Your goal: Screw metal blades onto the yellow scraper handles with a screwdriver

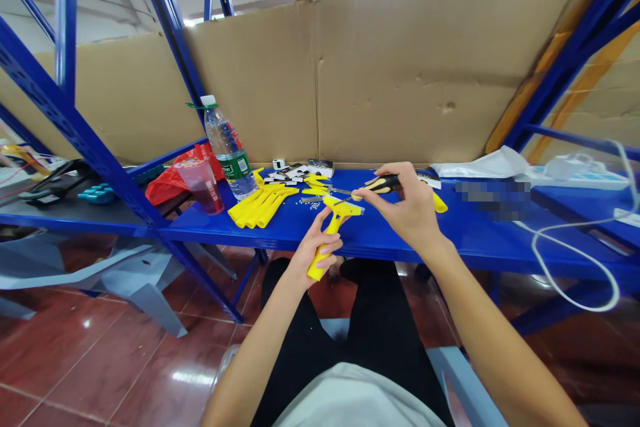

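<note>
My left hand (pixel 311 255) is closed around the handle of a yellow plastic scraper (pixel 332 232), its T-shaped head up and tilted over the table's front edge. In my right hand (pixel 407 203) is a screwdriver (pixel 384 184) with a black and cream handle. Its shaft points left to the scraper's head; whether the tip touches a screw is too small to tell. Just left on the table lies a row of yellow handles (pixel 260 207). Behind the scraper are small scattered screws (pixel 314 203) and more yellow parts (pixel 316 180).
A large water bottle (pixel 230 150) and a pink plastic cup (pixel 203 185) stand left on the blue table (pixel 280 232). A red bag (pixel 167 187) lies beside them. Cardboard (pixel 390 73) walls the back. A white cable (pixel 570 230) loops over the right edge.
</note>
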Demonstrator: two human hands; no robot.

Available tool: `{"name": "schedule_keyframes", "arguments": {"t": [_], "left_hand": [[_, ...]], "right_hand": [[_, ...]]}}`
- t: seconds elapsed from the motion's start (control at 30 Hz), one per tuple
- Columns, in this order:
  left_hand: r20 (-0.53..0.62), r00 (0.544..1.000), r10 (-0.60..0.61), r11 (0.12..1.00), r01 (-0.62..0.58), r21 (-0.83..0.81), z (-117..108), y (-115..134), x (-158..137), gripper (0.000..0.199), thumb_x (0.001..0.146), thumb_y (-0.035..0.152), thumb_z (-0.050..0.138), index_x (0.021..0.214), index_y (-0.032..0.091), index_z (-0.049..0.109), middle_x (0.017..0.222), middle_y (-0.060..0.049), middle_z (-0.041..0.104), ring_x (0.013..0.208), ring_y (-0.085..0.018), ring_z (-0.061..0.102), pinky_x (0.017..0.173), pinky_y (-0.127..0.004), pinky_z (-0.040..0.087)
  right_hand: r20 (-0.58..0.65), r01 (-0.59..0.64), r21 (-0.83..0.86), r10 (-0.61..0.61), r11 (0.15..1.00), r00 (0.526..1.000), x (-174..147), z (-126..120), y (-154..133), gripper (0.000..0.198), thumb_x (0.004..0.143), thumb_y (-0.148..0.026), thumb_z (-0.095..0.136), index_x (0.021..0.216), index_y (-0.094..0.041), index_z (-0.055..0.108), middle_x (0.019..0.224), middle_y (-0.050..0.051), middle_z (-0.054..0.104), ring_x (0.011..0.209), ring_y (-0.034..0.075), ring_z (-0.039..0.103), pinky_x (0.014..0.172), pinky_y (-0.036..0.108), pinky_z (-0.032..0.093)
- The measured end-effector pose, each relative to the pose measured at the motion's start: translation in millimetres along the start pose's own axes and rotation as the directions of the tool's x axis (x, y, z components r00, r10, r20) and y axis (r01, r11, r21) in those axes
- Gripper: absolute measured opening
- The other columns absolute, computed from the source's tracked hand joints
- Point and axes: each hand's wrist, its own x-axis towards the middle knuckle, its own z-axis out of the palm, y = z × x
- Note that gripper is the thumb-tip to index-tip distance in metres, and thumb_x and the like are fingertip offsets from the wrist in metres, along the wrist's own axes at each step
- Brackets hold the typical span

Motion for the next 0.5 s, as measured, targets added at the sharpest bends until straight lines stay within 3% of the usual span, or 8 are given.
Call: {"name": "schedule_keyframes", "arguments": {"t": [0.1,0.2,0.27,0.4,0.43,0.5], "left_hand": [[-0.034,0.999,0.0,0.998,-0.003,-0.066,-4.7,1.0,2.4,0.07,0.087,-0.005,0.073,0.145,0.03,0.06,0.149,-0.012,0.068,0.051,0.002,0.043,0.034,-0.007,0.03],[-0.06,0.998,-0.002,0.99,-0.007,-0.138,-9.3,1.2,5.2,0.067,0.087,-0.006,0.07,0.144,0.028,0.059,0.141,-0.013,0.07,0.051,0.001,0.043,0.035,-0.007,0.028],[-0.073,0.997,0.009,0.984,-0.022,-0.179,-10.9,0.8,6.8,0.066,0.088,-0.006,0.068,0.144,0.029,0.06,0.136,-0.011,0.07,0.051,0.001,0.043,0.035,-0.007,0.027],[-0.094,0.995,0.024,0.98,-0.042,-0.196,-10.0,-0.1,7.5,0.068,0.087,-0.005,0.068,0.145,0.03,0.061,0.134,-0.009,0.069,0.052,0.001,0.042,0.036,-0.007,0.028],[-0.097,0.995,0.022,0.981,-0.04,-0.192,-9.7,-0.2,7.4,0.069,0.087,-0.005,0.068,0.145,0.031,0.061,0.135,-0.009,0.069,0.052,0.001,0.042,0.036,-0.007,0.028],[-0.101,0.995,0.02,0.982,-0.038,-0.186,-9.7,-0.2,7.3,0.07,0.086,-0.005,0.07,0.145,0.031,0.061,0.136,-0.009,0.069,0.052,0.001,0.042,0.037,-0.007,0.029]], "right_hand": [[0.115,-0.002,0.017,0.0,1.0,0.993,14.1,10.5,-2.9,0.038,0.098,-0.051,0.084,0.112,-0.027,0.059,0.099,0.004,0.075,0.086,0.025,0.078,0.083,0.042,0.066],[0.291,-0.1,0.197,0.039,0.975,0.956,22.1,20.3,-4.6,0.039,0.104,-0.045,0.075,0.131,-0.028,0.053,0.133,0.012,0.073,0.113,0.029,0.079,0.097,0.047,0.066],[0.35,-0.153,0.28,0.048,0.948,0.936,28.4,26.7,-2.4,0.044,0.103,-0.044,0.074,0.138,-0.029,0.051,0.143,0.013,0.07,0.118,0.029,0.078,0.099,0.048,0.067],[0.289,-0.165,0.194,0.104,0.967,0.952,45.5,40.3,8.1,0.047,0.096,-0.055,0.081,0.128,-0.028,0.058,0.101,0.005,0.077,0.091,0.028,0.078,0.091,0.05,0.068],[0.285,-0.16,0.167,0.108,0.973,0.952,49.7,43.3,10.6,0.049,0.094,-0.056,0.083,0.126,-0.028,0.059,0.097,0.004,0.076,0.089,0.028,0.077,0.09,0.05,0.067],[0.331,-0.155,0.19,0.086,0.969,0.94,56.3,48.0,13.8,0.052,0.094,-0.056,0.082,0.129,-0.028,0.057,0.108,0.007,0.076,0.096,0.028,0.078,0.093,0.05,0.066]]}}
